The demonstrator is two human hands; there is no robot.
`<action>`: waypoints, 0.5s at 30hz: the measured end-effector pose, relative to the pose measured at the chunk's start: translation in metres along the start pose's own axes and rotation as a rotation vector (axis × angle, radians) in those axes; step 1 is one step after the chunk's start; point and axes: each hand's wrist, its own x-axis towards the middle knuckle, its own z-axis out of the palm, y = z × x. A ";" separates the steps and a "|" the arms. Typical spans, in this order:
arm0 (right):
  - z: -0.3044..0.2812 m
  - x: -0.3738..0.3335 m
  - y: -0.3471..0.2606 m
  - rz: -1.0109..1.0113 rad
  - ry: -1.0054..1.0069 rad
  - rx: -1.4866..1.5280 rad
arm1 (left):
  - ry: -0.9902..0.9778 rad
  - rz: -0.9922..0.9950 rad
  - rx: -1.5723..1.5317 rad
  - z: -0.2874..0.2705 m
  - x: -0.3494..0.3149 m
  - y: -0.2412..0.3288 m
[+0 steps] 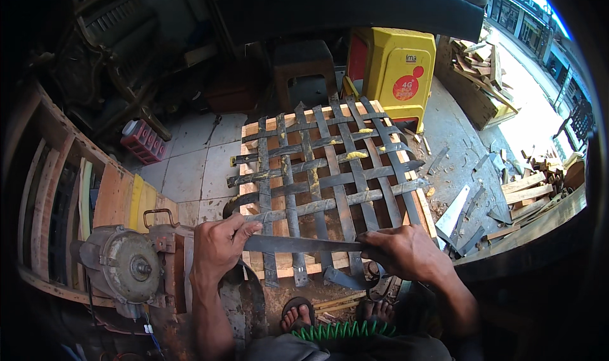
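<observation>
A dark rubber strap point(304, 245) is stretched between my two hands above the near side of a wooden frame point(429, 216). My left hand point(217, 244) pinches one end between thumb and fingers, and a loose length hangs in a loop below it. On the other side, my right hand point(409, 252) grips the strap with curled fingers, where more of it droops underneath. Across the frame runs a lattice of woven dark straps point(311, 177), some smeared with yellow. Their ends stick out past the frame's edges.
A grey motor point(130, 269) stands by my left forearm, beside wooden framing point(114, 199). Beyond the lattice are a yellow plastic stool point(406, 60) and a dark stool point(304, 60). A handsaw point(453, 214), strap scraps and wood offcuts point(530, 190) lie right. A green coiled hose point(342, 330) crosses my lap.
</observation>
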 end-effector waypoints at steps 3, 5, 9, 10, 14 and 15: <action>-0.005 0.018 -0.013 0.006 0.126 -0.198 | 0.369 0.214 0.244 0.006 0.020 -0.011; -0.012 0.026 -0.012 -0.014 0.222 -0.179 | 0.553 0.275 0.377 -0.011 0.030 -0.010; -0.011 0.035 -0.011 -0.049 0.417 -0.173 | 0.643 0.321 0.437 -0.027 0.042 -0.012; -0.006 0.036 -0.013 -0.085 0.452 -0.224 | 0.519 0.166 0.430 -0.022 0.038 -0.008; 0.020 0.058 -0.030 -0.253 0.451 -0.236 | 0.268 -0.107 -0.228 0.012 0.024 0.010; 0.029 0.064 -0.033 -0.317 0.457 -0.226 | 0.198 -0.075 -0.374 0.026 0.023 0.012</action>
